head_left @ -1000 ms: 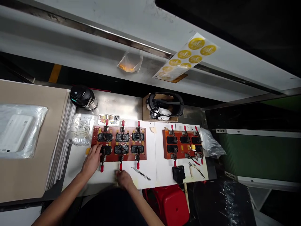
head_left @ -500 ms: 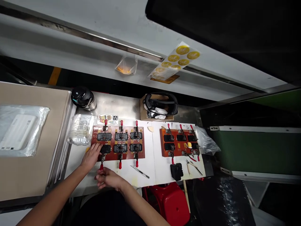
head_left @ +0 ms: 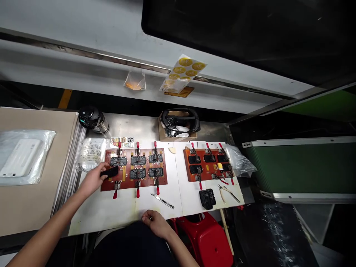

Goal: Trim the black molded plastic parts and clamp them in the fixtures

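Note:
My left hand (head_left: 94,179) is shut on a flat black rectangular part (head_left: 109,172), holding it over the left end of a red-brown fixture board (head_left: 133,185). This board carries several black nests and red-handled toggle clamps (head_left: 115,194). Its lower left position shows no black part. My right hand (head_left: 155,223) rests at the white table's front edge (head_left: 111,222), with nothing visible in it. A utility knife (head_left: 162,201) lies just beyond that hand.
A second orange fixture board (head_left: 207,163) stands to the right, with a black part stack (head_left: 207,198) and pliers (head_left: 228,193) below it. A clear plastic bag (head_left: 91,154) lies left of the red-brown board. A red stool (head_left: 205,239) stands below the table.
My left hand has lifted the black part out of the lower left nest and moved it left. My right hand has drawn back to the table edge. The view has shifted.

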Motion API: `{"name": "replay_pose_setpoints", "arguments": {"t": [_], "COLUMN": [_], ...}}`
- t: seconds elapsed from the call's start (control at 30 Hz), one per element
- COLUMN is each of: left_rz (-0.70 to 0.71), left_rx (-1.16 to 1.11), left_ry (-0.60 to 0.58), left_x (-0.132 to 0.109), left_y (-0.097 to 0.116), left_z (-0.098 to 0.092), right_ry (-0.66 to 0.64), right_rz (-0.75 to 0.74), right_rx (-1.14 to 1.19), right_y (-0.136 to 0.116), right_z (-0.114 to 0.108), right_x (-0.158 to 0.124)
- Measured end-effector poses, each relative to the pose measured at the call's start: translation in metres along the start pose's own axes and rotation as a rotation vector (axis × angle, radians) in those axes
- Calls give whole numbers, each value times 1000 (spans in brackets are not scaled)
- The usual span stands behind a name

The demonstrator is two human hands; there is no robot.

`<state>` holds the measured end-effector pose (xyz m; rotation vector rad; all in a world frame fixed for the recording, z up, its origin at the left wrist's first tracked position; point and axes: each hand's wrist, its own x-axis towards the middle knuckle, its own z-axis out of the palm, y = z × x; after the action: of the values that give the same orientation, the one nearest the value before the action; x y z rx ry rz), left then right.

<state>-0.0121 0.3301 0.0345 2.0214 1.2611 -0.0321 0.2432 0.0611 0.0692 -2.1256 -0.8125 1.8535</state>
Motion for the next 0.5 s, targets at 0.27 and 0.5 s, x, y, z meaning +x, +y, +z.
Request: {"name": "replay_pose_setpoints", "arguments": {"t": [0.27,0.5], "left_rz": [24,49], "left_rx": [-390,-293], "left_ry": [-312,-503], "left_x": [-100,-164], "left_y": [111,169], "left_z": [-30,20], "right_ry": [10,-563], "right_rz": [-599,-382], "right_rx": [-107,-51], "right_y": [-106,-66], "right_z": [-10,-25], "right_x": [-57,-81]}}
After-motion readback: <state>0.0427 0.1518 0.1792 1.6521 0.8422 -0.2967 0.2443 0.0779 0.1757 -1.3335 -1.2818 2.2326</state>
